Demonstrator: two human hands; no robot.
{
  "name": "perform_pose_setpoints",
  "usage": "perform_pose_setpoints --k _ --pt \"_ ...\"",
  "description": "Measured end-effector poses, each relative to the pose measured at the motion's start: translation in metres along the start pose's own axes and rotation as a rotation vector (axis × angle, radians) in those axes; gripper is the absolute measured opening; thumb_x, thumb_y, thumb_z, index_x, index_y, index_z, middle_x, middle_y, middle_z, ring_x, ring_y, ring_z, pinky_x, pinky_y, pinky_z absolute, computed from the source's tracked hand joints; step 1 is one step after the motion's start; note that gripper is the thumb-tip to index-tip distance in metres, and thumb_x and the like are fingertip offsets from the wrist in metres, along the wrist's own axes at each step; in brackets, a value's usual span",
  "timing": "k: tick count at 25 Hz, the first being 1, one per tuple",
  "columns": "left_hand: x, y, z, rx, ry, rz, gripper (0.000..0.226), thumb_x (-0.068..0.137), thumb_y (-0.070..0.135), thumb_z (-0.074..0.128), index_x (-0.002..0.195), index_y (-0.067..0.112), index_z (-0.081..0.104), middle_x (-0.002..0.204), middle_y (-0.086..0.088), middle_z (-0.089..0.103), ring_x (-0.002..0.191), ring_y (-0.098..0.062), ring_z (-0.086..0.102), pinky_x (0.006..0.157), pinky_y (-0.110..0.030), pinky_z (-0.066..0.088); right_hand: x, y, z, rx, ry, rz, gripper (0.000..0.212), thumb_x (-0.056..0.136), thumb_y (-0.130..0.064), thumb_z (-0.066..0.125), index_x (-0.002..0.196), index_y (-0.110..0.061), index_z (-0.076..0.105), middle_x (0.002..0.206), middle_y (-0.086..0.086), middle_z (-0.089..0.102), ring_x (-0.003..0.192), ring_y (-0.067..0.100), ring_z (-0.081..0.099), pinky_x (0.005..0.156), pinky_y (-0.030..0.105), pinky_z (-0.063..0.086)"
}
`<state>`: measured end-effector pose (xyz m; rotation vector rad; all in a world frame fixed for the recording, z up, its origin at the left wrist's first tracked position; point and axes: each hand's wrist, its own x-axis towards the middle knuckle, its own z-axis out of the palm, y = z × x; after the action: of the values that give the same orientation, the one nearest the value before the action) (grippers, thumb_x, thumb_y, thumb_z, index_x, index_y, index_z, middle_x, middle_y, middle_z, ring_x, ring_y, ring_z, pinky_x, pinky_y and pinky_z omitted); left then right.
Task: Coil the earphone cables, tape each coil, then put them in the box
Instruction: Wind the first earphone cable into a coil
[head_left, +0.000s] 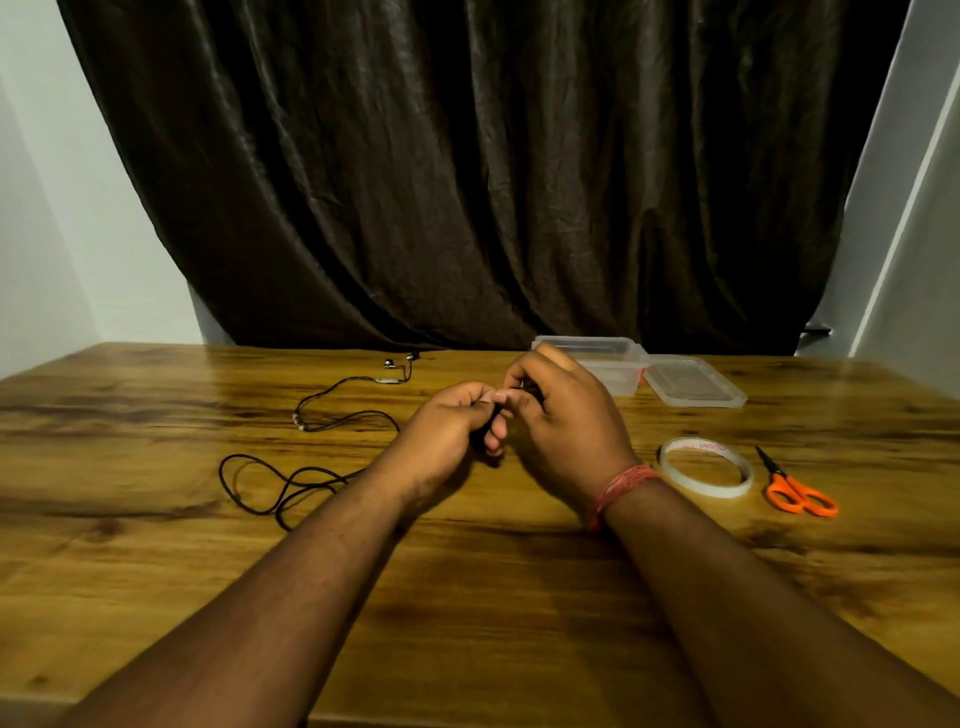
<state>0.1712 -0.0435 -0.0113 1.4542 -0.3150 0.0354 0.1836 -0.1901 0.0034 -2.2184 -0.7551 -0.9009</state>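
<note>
Wood table (467, 597) w/ orange-handled scissors (795, 491) at 3 o'clock, blades shut. Dark curtain (467, 171) at 12, pale walls (67, 234) either side.

Surface (467, 597): carries all items.
Earphone cable (291, 478): left of hands, loose loops near, earbuds toward rear.
Box (597, 356): rear, right of centre; lid (693, 382) touching its right side.
Tape roll (706, 467): right, near wrist.
Scissors (792, 488): just right of tape roll.

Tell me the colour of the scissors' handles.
Orange, on the scissors lying right of the tape roll; head view shows it.
</note>
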Motion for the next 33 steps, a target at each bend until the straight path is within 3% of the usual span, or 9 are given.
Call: perform_pose_setpoints --k 4,9,15,19,21,24,28,33 --pt "-0.002 0.001 -0.003 0.009 -0.058 -0.025 0.028 0.103 0.012 0.039 0.083 0.010 0.060 0.064 -0.002 0.051 0.057 -0.017 0.045 0.061 -0.035 0.039 0.002 0.002 0.001 0.100 0.023 0.031 0.011 0.091 -0.020 0.061 0.084 -0.028 0.059 0.085 -0.013 0.050 0.084 0.006 0.050 0.069 0.028 0.043" --pt "-0.008 0.012 0.000 -0.118 -0.093 -0.017 0.027 0.101 0.007 0.036 0.083 0.007 0.056 0.063 -0.002 0.047 0.054 -0.012 0.042 0.056 -0.025 0.042 0.004 0.005 0.002 0.274 0.038 0.118 0.015 0.094 -0.014 0.059 0.083 -0.024 0.065 0.085 -0.013 0.054 0.085 0.001 0.054 0.072 0.016 0.041" --pt "-0.010 0.016 -0.002 -0.314 -0.066 -0.009 0.025 0.099 0.007 0.037 0.085 0.005 0.057 0.067 -0.004 0.047 0.059 -0.012 0.043 0.058 -0.025 0.043 0.006 0.006 0.007 0.411 -0.031 0.213 0.017 0.096 -0.015 0.056 0.090 -0.028 0.067 0.090 -0.010 0.066 0.090 0.007 0.061 0.080 0.025 0.049" --pt "-0.007 0.016 -0.004 -0.370 -0.040 0.007 0.020 0.096 0.007 0.039 0.087 0.004 0.057 0.068 -0.004 0.048 0.061 -0.013 0.043 0.058 -0.025 0.044 0.005 0.002 0.008 0.567 -0.085 0.279 0.025 0.098 -0.007 0.051 0.097 -0.025 0.069 0.094 -0.008 0.069 0.089 0.008 0.063 0.077 0.020 0.050" --pt "-0.006 0.016 -0.004 -0.364 -0.017 0.011 0.021 0.098 0.004 0.037 0.091 0.004 0.057 0.070 -0.004 0.050 0.061 -0.012 0.045 0.058 -0.024 0.046 0.004 0.002 0.009 0.645 -0.106 0.299 0.032 0.098 -0.004 0.047 0.098 -0.026 0.070 0.098 -0.007 0.071 0.095 0.008 0.065 0.084 0.019 0.049" --pt "-0.005 0.016 -0.004 -0.335 0.038 0.021 0.025 0.101 0.001 0.035 0.092 0.004 0.058 0.070 -0.004 0.055 0.061 -0.011 0.050 0.060 -0.023 0.051 0.004 0.002 0.010 0.791 -0.135 0.329 0.034 0.096 -0.009 0.046 0.099 -0.031 0.072 0.102 -0.002 0.074 0.101 0.013 0.067 0.093 0.030 0.051" --pt "-0.004 0.014 -0.002 -0.332 0.070 0.021 0.027 0.102 0.001 0.034 0.090 0.004 0.058 0.072 -0.006 0.058 0.065 -0.014 0.054 0.065 -0.025 0.054 0.002 0.000 0.008 0.662 -0.147 0.264 0.017 0.097 -0.017 0.057 0.107 -0.023 0.069 0.099 -0.003 0.072 0.093 0.009 0.067 0.084 0.025 0.054" --pt "-0.005 0.013 0.000 -0.280 0.104 0.021 0.026 0.103 0.002 0.035 0.091 0.005 0.059 0.077 -0.007 0.060 0.067 -0.013 0.054 0.065 -0.024 0.054 0.005 0.002 0.008 0.603 -0.159 0.273 0.015 0.096 -0.016 0.058 0.101 -0.027 0.068 0.095 -0.007 0.071 0.090 0.004 0.065 0.082 0.022 0.052"
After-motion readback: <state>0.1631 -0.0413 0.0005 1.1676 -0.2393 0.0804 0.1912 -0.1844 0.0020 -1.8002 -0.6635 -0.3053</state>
